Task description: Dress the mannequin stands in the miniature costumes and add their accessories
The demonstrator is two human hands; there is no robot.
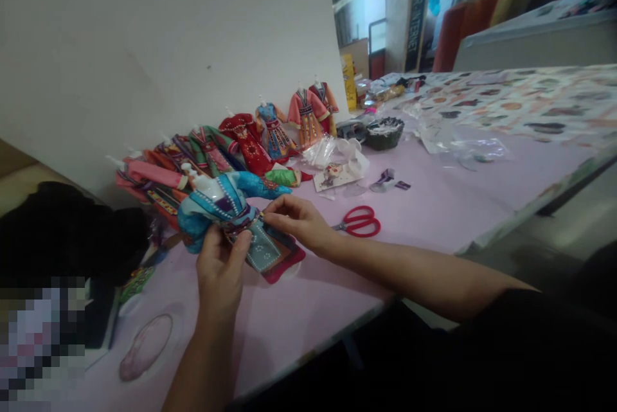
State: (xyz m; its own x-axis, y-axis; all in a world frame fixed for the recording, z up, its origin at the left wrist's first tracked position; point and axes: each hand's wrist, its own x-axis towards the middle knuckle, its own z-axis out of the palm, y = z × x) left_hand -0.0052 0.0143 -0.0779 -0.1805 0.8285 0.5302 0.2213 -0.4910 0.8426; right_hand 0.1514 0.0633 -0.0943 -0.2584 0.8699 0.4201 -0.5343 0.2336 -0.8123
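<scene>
My left hand (219,267) grips the waist of a small blue doll costume (226,206) on a white bottle-shaped form, thumb pressed on its patterned skirt. At the belt of the same costume my right hand (296,219) pinches with closed fingers; what sits between the fingertips is too small to make out. The costume lies tilted on the pink table (434,206), neck pointing up left.
A row of several dressed costume forms (250,142) leans along the white wall. Red scissors (359,220) lie just right of my right hand. Plastic wrappers (337,155), a dark basket (384,132), small scraps and a black bag (62,232) at left surround the spot.
</scene>
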